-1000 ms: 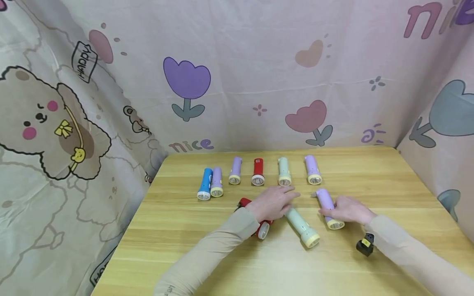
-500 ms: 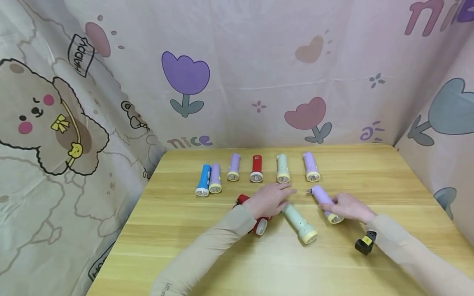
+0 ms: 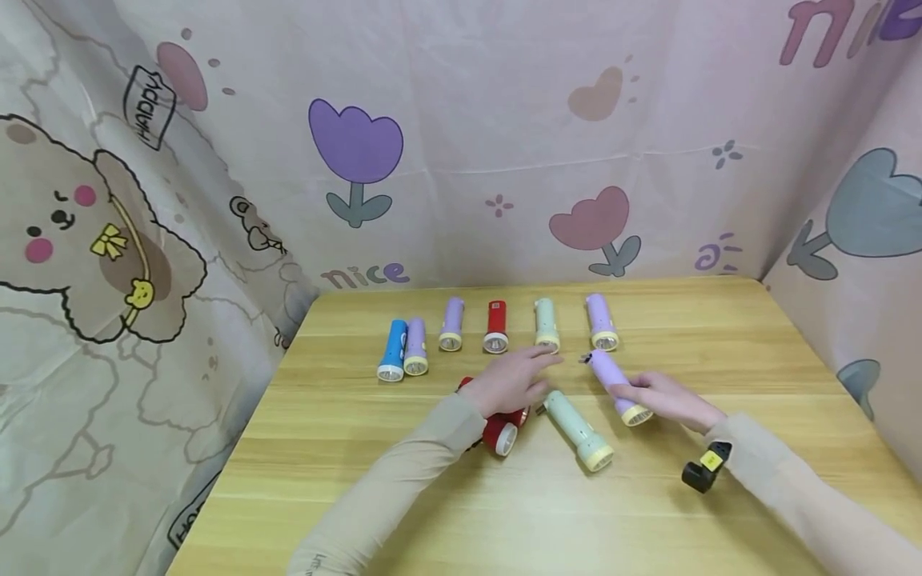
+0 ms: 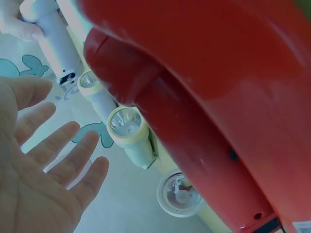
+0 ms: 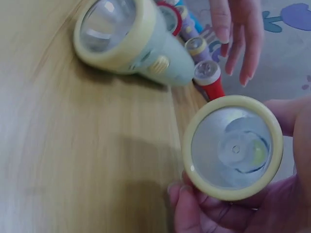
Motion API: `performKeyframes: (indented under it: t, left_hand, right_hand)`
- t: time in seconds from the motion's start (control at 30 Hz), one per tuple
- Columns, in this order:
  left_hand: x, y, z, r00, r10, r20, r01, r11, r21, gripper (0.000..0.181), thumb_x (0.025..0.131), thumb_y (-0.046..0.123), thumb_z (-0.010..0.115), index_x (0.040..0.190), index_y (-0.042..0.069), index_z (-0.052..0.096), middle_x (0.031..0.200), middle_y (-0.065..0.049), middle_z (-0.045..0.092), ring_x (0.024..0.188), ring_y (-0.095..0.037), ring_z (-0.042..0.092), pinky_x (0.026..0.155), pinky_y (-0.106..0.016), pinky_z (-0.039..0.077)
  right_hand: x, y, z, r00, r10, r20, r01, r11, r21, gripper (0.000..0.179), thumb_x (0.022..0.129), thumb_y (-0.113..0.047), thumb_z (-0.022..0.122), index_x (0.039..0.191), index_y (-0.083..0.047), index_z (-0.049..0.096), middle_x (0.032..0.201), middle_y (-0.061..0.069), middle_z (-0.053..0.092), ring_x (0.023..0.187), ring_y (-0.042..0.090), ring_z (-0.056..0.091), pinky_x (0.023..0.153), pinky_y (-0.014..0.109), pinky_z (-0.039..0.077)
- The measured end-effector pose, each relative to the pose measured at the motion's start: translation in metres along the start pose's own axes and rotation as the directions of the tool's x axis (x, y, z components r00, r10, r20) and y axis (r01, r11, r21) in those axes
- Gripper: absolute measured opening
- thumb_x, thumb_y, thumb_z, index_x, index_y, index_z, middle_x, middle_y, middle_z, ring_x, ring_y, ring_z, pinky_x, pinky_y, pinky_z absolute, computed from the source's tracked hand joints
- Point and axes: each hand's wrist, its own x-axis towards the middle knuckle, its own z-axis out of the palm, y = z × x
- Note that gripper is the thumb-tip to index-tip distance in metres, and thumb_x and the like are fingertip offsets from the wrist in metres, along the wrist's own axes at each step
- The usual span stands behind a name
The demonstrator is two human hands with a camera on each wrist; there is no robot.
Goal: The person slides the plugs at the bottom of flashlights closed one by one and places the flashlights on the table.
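My right hand (image 3: pixel 670 398) grips a purple flashlight (image 3: pixel 607 373) near its cream head, thumb along the body. In the right wrist view, fingers curl round the head of this flashlight (image 5: pixel 233 147), its lens facing the camera. My left hand (image 3: pixel 507 380), fingers spread and holding nothing, hovers above two red flashlights (image 3: pixel 500 435), which it partly hides. The left wrist view has the same open hand (image 4: pixel 48 155) beside the big red bodies (image 4: pixel 194 136). Between my hands a light green flashlight (image 3: pixel 576 428) lies slantwise, its cream head toward me.
Along the back of the wooden table (image 3: pixel 346 496) lie a blue flashlight (image 3: pixel 395 346), several purple ones, a red one (image 3: pixel 497 322) and a light green one (image 3: pixel 546 320), heads facing me. A patterned curtain (image 3: pixel 461 160) hangs behind. A black camera (image 3: pixel 706 466) sits at my right wrist.
My right hand has moved the purple flashlight left and toward the back, nearer the rear row. The left hand has shifted slightly left, uncovering more of the light green flashlight's tail.
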Motion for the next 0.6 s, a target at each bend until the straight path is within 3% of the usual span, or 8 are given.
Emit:
performKeyframes:
  t: [0.1,0.27,0.43,0.6]
  left_hand:
    - [-0.002,-0.003,-0.002,1.000,-0.030,-0.008,0.029,0.998,-0.054,0.051,0.103,0.022,0.058,0.152,0.017,0.046,0.158,-0.008,0.046,0.144,-0.022,0.048,0.120,-0.035,0.040]
    - [-0.002,-0.005,-0.004,0.996,-0.081,-0.038,0.073,0.984,-0.163,0.051,0.103,0.021,0.057,0.152,0.017,0.045,0.157,-0.006,0.047,0.144,-0.022,0.048,0.120,-0.035,0.040]
    - [-0.003,-0.007,-0.006,0.989,-0.138,-0.061,0.116,0.954,-0.277,0.048,0.103,0.021,0.056,0.150,0.014,0.047,0.156,-0.005,0.048,0.145,-0.021,0.046,0.121,-0.036,0.039]
    - [-0.005,-0.011,-0.007,0.975,-0.194,-0.107,0.129,0.890,-0.438,0.048,0.103,0.017,0.056,0.150,0.010,0.047,0.155,-0.009,0.050,0.142,-0.027,0.049,0.120,-0.040,0.041]
  right_hand:
    - [0.003,-0.003,0.001,1.000,0.009,0.008,-0.009,0.998,0.057,0.054,0.101,-0.043,0.053,0.123,0.006,0.063,0.098,0.009,0.069,0.090,0.018,0.060,0.080,0.030,0.049]
    - [0.008,-0.006,0.003,0.999,-0.032,0.038,0.023,0.978,0.208,0.059,0.105,-0.039,0.047,0.134,0.012,0.052,0.106,0.014,0.069,0.092,0.016,0.063,0.085,0.032,0.052]
    - [0.010,-0.013,0.008,0.995,-0.080,0.052,0.055,0.925,0.377,0.062,0.107,-0.033,0.046,0.140,0.019,0.039,0.111,0.013,0.069,0.095,0.009,0.066,0.090,0.028,0.054]
    - [0.015,-0.022,0.014,0.988,-0.150,0.028,0.113,0.842,0.527,0.055,0.109,-0.029,0.044,0.136,0.018,0.040,0.103,-0.002,0.071,0.094,0.006,0.068,0.088,0.025,0.057]
